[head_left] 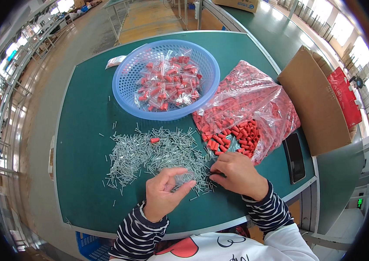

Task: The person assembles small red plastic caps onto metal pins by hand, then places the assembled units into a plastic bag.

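Note:
My left hand pinches a small clear plastic bag between thumb and fingers, over the near edge of a loose heap of small metal screws. To its right, my right hand has its fingers curled together at the heap's right edge; whatever they grip is hidden. Just beyond the right hand, red plastic caps spill from the mouth of a large clear bag full of them. One single red cap lies on top of the screws.
A blue perforated basket at the back holds many small clear packets with red caps inside. A black phone lies at the green table's right edge. Beside the table stands an open cardboard box with a red bag.

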A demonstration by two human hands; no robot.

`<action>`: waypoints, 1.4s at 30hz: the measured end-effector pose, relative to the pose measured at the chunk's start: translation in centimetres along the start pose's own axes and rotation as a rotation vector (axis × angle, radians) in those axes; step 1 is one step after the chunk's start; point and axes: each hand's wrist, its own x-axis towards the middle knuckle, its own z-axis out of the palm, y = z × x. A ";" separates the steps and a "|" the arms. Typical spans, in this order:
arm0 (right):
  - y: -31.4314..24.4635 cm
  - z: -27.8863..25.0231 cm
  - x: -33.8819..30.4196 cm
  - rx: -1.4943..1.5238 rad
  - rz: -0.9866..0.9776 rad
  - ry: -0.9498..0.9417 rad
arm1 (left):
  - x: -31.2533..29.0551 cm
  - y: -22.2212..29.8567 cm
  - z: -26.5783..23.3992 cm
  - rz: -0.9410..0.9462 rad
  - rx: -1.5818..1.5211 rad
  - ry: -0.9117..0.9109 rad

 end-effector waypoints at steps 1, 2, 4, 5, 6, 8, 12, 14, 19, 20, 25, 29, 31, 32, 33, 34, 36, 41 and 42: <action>-0.2 0.4 0.1 -0.054 -0.003 0.007 | 0.0 0.0 0.0 -0.001 -0.001 0.000; -0.5 0.6 0.1 -0.054 -0.002 0.006 | 0.0 0.0 0.1 0.012 0.001 -0.010; -1.0 1.0 0.3 -0.196 -0.017 0.006 | -0.1 -0.1 0.3 0.026 0.003 -0.019; -1.1 1.2 0.4 -0.197 -0.017 0.006 | -0.2 -0.2 0.4 0.030 -0.005 -0.028; -1.1 1.5 0.4 -0.249 -0.035 0.015 | -0.2 -0.3 0.5 0.036 -0.015 -0.039; -1.1 1.9 0.5 -0.303 -0.049 0.027 | -0.2 -0.1 0.7 0.030 -0.015 -0.054; -1.0 2.1 0.8 -0.268 -0.056 0.052 | -0.3 0.3 0.8 -0.007 -0.028 -0.078; -0.5 1.9 0.8 -0.225 -0.063 0.073 | -0.3 0.2 0.9 -0.013 -0.040 -0.078; 0.2 0.7 0.6 0.049 0.013 0.082 | -0.4 -0.2 0.9 -0.011 -0.066 -0.026; 0.1 0.7 0.7 0.051 0.009 0.081 | -0.4 -0.2 0.8 -0.023 -0.067 -0.026; 0.4 1.7 0.7 0.043 -0.133 0.082 | -0.3 0.0 0.8 -0.036 -0.058 -0.051; 0.2 1.7 0.8 -0.047 -0.165 0.078 | -0.3 0.1 1.0 -0.034 -0.061 -0.054; -0.3 1.8 1.0 -0.147 -0.143 0.033 | -0.3 0.0 1.0 -0.038 -0.055 -0.064; -0.1 1.8 1.0 -0.148 -0.141 0.035 | -0.4 0.1 1.0 -0.049 -0.061 -0.063; 0.3 1.9 0.9 -0.048 -0.118 0.042 | -0.4 0.0 1.0 -0.058 -0.068 -0.061; 0.5 1.9 0.9 0.052 -0.096 0.048 | -0.3 0.1 1.0 -0.055 -0.070 -0.062; 0.2 1.3 1.0 0.318 -0.005 0.094 | -0.4 0.1 1.0 -0.035 -0.092 -0.053; -0.7 0.4 1.1 0.811 0.052 0.072 | -0.6 0.1 1.3 -0.072 -0.156 -0.060; -0.8 0.3 1.1 0.810 0.050 0.072 | -0.7 -0.1 1.3 -0.075 -0.167 -0.067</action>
